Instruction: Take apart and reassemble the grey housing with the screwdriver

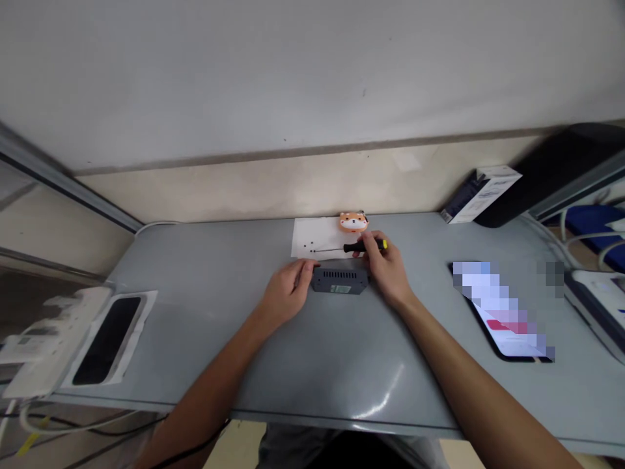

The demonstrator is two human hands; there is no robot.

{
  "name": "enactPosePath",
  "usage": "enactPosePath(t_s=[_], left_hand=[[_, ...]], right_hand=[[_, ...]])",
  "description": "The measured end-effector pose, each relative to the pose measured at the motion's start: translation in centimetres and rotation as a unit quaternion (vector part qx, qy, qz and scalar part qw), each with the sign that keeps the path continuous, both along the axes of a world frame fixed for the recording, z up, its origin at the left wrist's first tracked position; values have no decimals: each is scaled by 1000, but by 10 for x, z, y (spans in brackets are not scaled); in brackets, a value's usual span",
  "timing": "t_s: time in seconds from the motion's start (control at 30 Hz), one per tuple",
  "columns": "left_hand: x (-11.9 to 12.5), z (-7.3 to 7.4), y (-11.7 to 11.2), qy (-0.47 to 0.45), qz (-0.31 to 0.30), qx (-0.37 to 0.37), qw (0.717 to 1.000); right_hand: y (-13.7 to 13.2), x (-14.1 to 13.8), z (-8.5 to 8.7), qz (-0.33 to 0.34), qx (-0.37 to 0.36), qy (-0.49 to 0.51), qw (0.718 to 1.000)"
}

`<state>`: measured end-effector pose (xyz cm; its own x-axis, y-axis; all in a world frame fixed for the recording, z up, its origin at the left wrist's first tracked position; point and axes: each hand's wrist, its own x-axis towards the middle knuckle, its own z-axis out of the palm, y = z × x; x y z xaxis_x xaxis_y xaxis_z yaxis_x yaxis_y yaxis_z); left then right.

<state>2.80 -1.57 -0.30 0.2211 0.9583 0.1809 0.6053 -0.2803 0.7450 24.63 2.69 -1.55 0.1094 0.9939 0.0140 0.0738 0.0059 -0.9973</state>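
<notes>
A small dark grey box-shaped device (340, 281) with a row of vent slots and a pale label is between my hands, above the grey table. My left hand (287, 290) grips its left end between thumb and fingers. My right hand (388, 268) is closed around the black handle of a screwdriver (355, 247) with a yellow end; its thin shaft points left. The right hand is also at the device's right end, but whether it presses on it I cannot tell. Several tiny dark screws (311, 243) lie on a white sheet of paper (303, 229) near the screwdriver tip.
An orange animal-faced case (353, 222) sits on the paper's right side. A lit phone (502, 319) lies to the right, a dark-screened phone (108, 340) to the left beside a white power strip (58, 342). A white-and-blue box (481, 193) stands near the back wall.
</notes>
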Motion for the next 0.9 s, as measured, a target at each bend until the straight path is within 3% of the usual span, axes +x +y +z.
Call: enactPosePath(t_s=[0.4,0.6,0.9], left_hand=[[-12,5,4,-19,27,137,990],[-8,3,1,-27,-37,186,981],[-6,1,-1,6,-101,249,963]], right_hand=[[4,13,6,-54,-23,124,990],[0,11,11,13,-43,116,992],[1,9,7,-1,-63,149,987]])
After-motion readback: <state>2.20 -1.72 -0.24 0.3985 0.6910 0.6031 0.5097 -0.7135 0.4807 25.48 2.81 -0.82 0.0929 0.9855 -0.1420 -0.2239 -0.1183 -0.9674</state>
